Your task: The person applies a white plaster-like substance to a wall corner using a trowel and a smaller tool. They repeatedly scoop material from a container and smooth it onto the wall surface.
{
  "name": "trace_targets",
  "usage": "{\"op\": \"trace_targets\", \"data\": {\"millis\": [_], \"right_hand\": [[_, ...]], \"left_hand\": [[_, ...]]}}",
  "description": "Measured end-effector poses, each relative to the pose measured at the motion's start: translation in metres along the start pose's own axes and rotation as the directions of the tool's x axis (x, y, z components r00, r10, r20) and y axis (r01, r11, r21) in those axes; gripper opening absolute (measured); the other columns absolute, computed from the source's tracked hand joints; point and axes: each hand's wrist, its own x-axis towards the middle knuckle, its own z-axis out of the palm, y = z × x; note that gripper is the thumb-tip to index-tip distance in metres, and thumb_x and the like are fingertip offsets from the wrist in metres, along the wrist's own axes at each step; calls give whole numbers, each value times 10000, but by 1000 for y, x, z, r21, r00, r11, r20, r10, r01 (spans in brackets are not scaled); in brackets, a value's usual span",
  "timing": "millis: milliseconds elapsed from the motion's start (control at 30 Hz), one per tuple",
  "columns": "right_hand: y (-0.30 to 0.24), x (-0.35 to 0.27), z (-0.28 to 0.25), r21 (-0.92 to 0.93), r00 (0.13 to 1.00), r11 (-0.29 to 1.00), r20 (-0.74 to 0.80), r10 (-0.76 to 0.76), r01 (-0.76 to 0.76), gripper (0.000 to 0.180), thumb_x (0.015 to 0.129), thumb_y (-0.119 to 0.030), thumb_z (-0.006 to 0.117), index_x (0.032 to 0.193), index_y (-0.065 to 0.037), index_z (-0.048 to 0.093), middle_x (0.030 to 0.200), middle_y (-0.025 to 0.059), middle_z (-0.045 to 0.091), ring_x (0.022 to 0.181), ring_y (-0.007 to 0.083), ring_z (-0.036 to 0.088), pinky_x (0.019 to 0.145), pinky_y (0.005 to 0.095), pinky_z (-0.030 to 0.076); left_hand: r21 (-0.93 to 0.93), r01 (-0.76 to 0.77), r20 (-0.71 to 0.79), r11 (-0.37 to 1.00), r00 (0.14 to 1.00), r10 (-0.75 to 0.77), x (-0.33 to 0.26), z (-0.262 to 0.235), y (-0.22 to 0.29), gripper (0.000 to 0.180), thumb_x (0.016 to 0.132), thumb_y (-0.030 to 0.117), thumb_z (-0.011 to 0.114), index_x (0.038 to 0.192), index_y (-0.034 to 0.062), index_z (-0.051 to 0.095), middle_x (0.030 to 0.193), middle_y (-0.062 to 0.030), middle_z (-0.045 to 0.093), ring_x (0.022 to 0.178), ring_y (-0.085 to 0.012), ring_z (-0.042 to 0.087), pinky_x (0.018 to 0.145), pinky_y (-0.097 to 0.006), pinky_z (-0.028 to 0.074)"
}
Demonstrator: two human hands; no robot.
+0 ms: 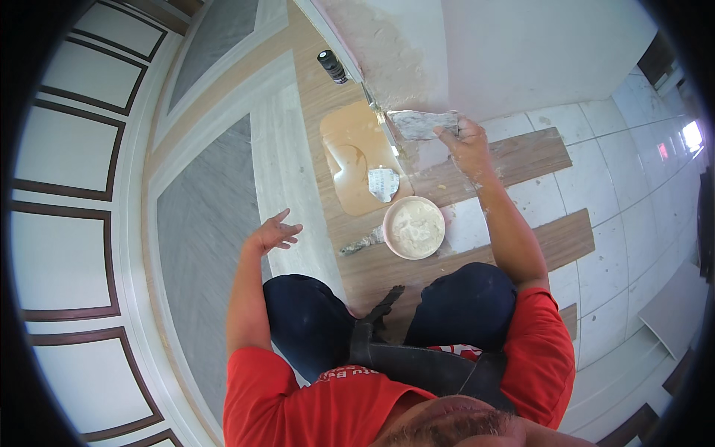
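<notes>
My right hand (pixel 469 149) grips one end of a thin grey sheet (pixel 423 125) smeared with white, like a flat putty scraper. Its far end reaches the bottom corner of the pale wall (pixel 514 67). Over the light grey floor strip hovers my left hand (pixel 274 232), fingers spread, holding nothing. Between my hands, in front of my knees, stands a round pan (pixel 417 229) of whitish paste. A paste-smeared handle (pixel 363 242) sticks out on its left.
A glossy tan sheet (pixel 346 149) lies beyond the pan, with a torn whitish piece (pixel 383 184) on it. A black bottle (pixel 331 65) stands by the wall's edge. Wood-look planks (pixel 529 158) cross white tiles (pixel 607 179) on the right. Panelled doors (pixel 63 167) line the left.
</notes>
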Motion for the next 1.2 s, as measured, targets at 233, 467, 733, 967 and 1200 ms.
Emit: {"op": "trace_targets", "data": {"millis": [233,467,733,967,1200], "right_hand": [[20,9,13,70,999,997,30,40,-42,202,965,-124,781,1121,2,764,976,4,760,851,77,618,787,287,529],[20,13,17,-216,993,975,-93,-70,48,340,941,-233,808,1154,25,746,966,92,782,868,138,663,829,353,549],[1,8,-46,-38,978,991,-161,-133,128,214,975,-112,765,1159,-3,759,1039,23,784,943,101,669,890,290,531],[-26,-10,-28,-555,804,613,191,-564,562,171,877,-27,719,1035,-59,775,1004,71,761,956,269,687,884,400,519],[-39,-2,-12,-606,696,424,327,-639,673,217,799,32,681,979,-62,757,980,71,743,912,275,660,809,418,485]], "left_hand": [[13,20,2,1000,1000,-20,0,0,-1,1134,949,404,814,1712,54,50,1454,-268,605,1203,-351,689,973,-473,588],[19,20,11,1000,1000,-21,7,0,-1,1119,956,391,807,1711,51,54,1449,-269,606,1190,-347,694,977,-469,588],[22,-7,-14,1000,1000,7,8,4,0,1131,931,405,830,1700,13,98,1421,-293,631,1148,-341,722,918,-431,624],[17,-40,5,999,999,40,14,0,-3,1139,929,426,832,1704,29,97,1403,-276,648,1125,-317,726,903,-421,623],[35,-53,0,998,999,53,8,0,-2,1155,922,442,836,1705,34,91,1407,-262,652,1123,-309,725,915,-420,620]]}}
